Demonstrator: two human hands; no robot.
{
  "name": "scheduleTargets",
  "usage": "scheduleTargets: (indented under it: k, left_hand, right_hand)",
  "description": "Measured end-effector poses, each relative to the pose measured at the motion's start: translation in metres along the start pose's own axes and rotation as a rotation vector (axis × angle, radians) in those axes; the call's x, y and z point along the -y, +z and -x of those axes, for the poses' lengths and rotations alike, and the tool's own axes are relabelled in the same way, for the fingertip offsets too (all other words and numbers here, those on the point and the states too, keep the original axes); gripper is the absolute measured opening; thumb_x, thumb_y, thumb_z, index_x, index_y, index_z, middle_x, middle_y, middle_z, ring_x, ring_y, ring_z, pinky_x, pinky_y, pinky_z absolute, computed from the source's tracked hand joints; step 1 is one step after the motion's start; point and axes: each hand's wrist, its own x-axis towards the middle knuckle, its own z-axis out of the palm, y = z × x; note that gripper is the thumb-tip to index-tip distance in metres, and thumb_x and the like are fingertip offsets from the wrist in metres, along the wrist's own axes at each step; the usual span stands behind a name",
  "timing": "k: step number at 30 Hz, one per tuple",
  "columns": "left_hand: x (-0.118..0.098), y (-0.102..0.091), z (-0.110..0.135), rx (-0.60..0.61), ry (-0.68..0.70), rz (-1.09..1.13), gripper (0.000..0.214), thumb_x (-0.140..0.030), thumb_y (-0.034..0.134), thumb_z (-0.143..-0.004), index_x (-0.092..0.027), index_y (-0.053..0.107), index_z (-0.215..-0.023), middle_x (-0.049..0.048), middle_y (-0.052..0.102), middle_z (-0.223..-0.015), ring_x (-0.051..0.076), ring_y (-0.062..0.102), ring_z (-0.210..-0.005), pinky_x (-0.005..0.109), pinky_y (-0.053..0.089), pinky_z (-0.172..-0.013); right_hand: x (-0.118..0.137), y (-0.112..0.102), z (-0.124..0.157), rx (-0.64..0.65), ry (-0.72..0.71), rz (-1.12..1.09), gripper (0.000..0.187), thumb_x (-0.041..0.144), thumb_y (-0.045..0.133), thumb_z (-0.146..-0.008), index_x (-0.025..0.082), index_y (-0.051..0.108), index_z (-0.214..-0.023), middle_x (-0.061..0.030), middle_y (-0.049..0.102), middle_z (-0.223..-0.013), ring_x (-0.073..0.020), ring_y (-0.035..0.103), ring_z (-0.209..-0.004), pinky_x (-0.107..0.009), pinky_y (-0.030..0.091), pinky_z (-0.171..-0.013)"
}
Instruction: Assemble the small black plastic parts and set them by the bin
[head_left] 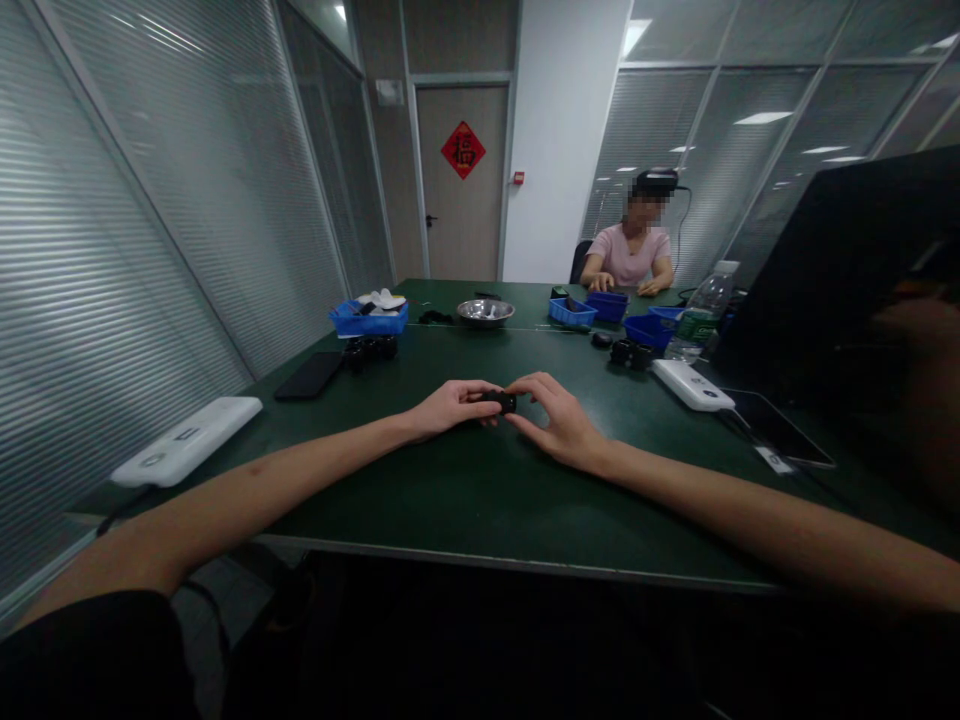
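Both my arms reach forward over a dark green table (450, 500). My left hand (448, 407) and my right hand (557, 420) meet at the table's middle, and each pinches one end of a small black part (501, 401) held just above the surface. The fingers of both hands are closed round it. What the part is I cannot make out.
On the left lie a white power bank (186, 440), a black phone (308, 375), black parts (370, 351) and a blue bin (368, 318). A steel bowl (485, 311), more blue bins (572, 313), a bottle (701, 315) and a second white device (692, 385) stand beyond. A person (630, 255) sits at the far end.
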Motion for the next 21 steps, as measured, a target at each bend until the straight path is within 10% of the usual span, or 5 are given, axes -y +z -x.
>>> scheduleTargets:
  k: [21]
  left_hand:
    - [-0.0019, -0.0001, 0.0, -0.023, 0.017, -0.017, 0.052, -0.034, 0.082, -0.083, -0.01, 0.067, -0.127, 0.011, 0.075, -0.105, 0.017, 0.07, -0.086, 0.034, 0.053, -0.087]
  right_hand:
    - [-0.0003, 0.0001, 0.001, -0.022, 0.045, 0.041, 0.027, 0.032, 0.065, -0.099, 0.023, 0.058, -0.124, -0.0095, 0.066, -0.108, -0.0281, 0.063, -0.101, -0.046, 0.055, -0.086]
